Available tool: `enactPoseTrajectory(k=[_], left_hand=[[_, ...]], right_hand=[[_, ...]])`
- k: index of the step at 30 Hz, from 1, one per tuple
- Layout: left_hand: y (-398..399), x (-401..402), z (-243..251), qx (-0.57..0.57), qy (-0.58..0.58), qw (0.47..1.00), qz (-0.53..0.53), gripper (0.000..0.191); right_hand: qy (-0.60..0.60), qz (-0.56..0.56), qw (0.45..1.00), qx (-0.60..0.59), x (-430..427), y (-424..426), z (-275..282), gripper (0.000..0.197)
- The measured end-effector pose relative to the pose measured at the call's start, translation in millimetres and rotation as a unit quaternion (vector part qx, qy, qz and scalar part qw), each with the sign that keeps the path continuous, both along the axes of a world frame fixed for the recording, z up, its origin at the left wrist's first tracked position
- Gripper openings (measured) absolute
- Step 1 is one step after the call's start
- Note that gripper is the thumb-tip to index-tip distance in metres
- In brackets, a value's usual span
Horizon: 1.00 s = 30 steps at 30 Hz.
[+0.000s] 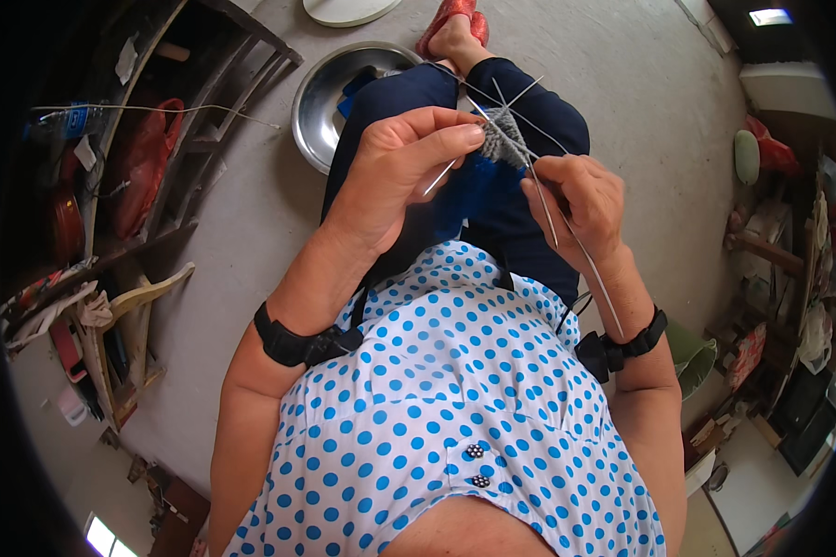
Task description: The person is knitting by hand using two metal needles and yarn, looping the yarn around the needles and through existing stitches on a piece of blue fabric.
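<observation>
A small piece of grey knitting (503, 139) hangs on several thin metal knitting needles (545, 209) above my lap. My left hand (411, 157) pinches its left side between thumb and fingers, and a needle end sticks out below that hand. At the right edge, my right hand (582, 198) grips a long needle (602, 289) whose free end lies over the wrist. Other needle tips fan out beyond the knitting. A strand of grey yarn (540, 127) runs past it toward the right hand. Stitches at the fingertips are too small to make out.
A steel basin (312, 115) holding something blue stands on the floor beside my knee. Blue material (463, 198) lies on my lap. A wooden rack (202, 132) with a red plastic bag (146, 174) is at left. Cluttered shelves (773, 254) line the right.
</observation>
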<state>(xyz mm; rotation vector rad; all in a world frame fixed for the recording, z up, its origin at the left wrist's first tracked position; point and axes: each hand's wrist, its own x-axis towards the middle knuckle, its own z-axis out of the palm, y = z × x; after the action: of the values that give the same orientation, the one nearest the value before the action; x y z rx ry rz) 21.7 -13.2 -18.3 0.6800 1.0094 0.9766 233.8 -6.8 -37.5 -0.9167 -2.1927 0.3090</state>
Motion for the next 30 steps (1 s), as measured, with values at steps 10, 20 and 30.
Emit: enactPoseTrajectory(k=[10, 20, 30], left_hand=[[-2.8, 8.0, 0.9, 0.000, 0.025, 0.999, -0.048, 0.018], [-1.0, 2.8, 1.4, 0.004, 0.029, 0.998, -0.050, 0.015], [1.0, -6.4, -2.6, -0.016, -0.005, 1.000, 0.019, 0.017]], right_hand=[[-0.097, 0.056, 0.989, -0.098, -9.3, 28.1, 25.4, 0.080], [-0.075, 0.062, 0.991, -0.094, -11.2, 27.3, 14.5, 0.076], [-0.007, 0.064, 0.998, -0.003, -2.6, 5.1, 12.5, 0.017]])
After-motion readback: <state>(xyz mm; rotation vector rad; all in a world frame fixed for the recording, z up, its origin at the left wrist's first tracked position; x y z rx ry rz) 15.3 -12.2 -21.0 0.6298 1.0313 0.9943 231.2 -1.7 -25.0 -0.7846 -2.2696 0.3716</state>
